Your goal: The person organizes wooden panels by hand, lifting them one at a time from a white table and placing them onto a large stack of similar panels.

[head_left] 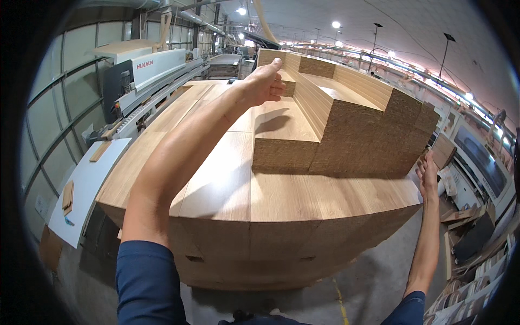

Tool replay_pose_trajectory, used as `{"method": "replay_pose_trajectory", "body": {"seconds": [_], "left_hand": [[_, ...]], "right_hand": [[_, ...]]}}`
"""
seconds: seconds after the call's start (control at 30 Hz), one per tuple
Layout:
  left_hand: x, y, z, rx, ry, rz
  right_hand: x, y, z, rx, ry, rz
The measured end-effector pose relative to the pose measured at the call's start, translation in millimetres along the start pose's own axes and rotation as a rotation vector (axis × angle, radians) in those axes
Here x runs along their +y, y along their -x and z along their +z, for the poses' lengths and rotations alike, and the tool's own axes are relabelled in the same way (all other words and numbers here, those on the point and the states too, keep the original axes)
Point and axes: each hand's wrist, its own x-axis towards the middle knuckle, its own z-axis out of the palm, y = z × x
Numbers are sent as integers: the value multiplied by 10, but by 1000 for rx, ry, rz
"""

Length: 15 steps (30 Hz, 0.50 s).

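At upper centre, my left hand [268, 85] is half-curled, thumb up, near the stepped, tan wood-grained board stack [357, 132], rough-edged; at right, I cannot tell my right hand's [428, 172] grip.

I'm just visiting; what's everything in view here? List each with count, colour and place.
Board pile: one, tan, centre
Stepped board stacks: several adjoining, tan with brown sides, on the pile
White panel: one, white, left
Wood strips: a few, tan, on the panel
Long machine: one, white and dark grey, upper left
Windowed machine: one, white, dark window, right
Small board: one, brown, beside the right hand
Lights: several, white, overhead
Floor line: one, yellow, below
Sleeves: two, navy, lower edge
Left hand: one, bare, by the stacks' left end
Right hand: one, bare, near their right end
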Motion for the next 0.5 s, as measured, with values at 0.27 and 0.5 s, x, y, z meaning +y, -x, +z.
{"method": "replay_pose_trajectory", "body": {"seconds": [0.27,0.5], "left_hand": [[-83,-727,257,292,-94,-57],[-139,-992,134,200,-255,-11]], "right_hand": [[-5,211,227,-178,-106,63],[-101,260,193,-237,-102,68]]}}
